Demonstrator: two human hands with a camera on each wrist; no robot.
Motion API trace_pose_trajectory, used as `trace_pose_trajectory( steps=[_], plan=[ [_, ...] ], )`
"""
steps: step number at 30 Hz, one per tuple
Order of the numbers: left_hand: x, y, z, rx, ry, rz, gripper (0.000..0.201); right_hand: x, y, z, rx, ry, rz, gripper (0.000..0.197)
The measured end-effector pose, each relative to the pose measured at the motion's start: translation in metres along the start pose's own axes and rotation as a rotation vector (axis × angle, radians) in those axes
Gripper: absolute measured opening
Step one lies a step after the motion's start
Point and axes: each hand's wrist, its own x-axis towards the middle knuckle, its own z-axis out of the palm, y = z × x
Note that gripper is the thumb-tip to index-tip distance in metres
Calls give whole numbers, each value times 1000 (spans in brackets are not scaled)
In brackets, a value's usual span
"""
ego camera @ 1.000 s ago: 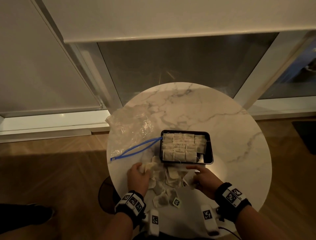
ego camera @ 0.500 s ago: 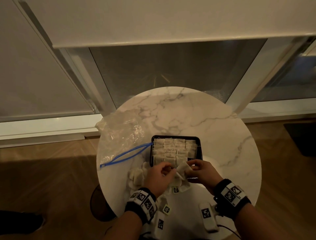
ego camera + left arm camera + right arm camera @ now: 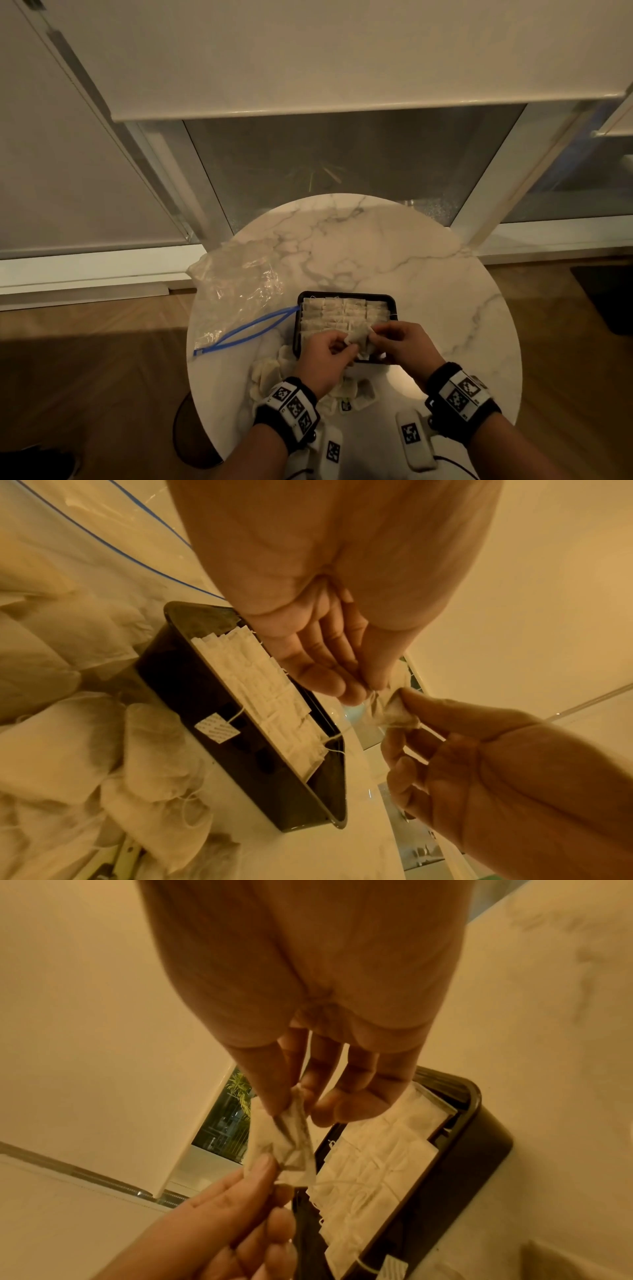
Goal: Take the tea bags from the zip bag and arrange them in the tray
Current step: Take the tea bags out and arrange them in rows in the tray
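The round marble table [image 3: 394,246] carries everything. The clear zip bag [image 3: 239,291] lies at its 9 o'clock, blue zipper mouth gaping toward the tray. The black tray [image 3: 346,294] sits near the 6 o'clock edge, long axis running 9 to 3, packed with rows of tea bags [image 3: 342,311]; a white tag [image 3: 217,728] hangs on its side wall, its print too small to read. Loose tea bags [image 3: 270,371] are heaped at the tray's 7 o'clock. Above the tray's near rim, the left hand [image 3: 325,356] and right hand [image 3: 404,346] meet, each pinching one end of a crumpled tea bag [image 3: 358,337] between thumb and fingertips, other fingers loosely curled.
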Motion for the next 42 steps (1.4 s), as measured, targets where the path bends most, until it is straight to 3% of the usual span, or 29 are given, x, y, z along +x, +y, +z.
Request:
trace_pose_trajectory(
  steps=[6, 9, 13, 17, 21, 34, 42],
  plan=[
    [10, 7, 4, 53, 61, 39, 9, 11, -9, -8, -123, 7, -101, 9],
    [15, -1, 1, 232, 127, -3, 15, 25, -5, -18, -211, 88, -112, 13],
    [15, -13, -2, 570, -23, -2, 17, 44, 5, -35, -427, 112, -72, 7],
    [12, -21, -1, 729, -94, -28, 22, 58, 8, -40, -687, 65, -45, 7],
    [12, -26, -1, 701, -91, -37, 20, 73, 6, -42, -883, 0, -21, 17],
    [14, -30, -1, 656, -30, -57, 22, 97, -1, -41, -1297, -85, -111, 18],
    [15, -32, 0, 667, -8, -45, 23, 98, -9, -16, -1650, -257, -174, 25]
  ],
)
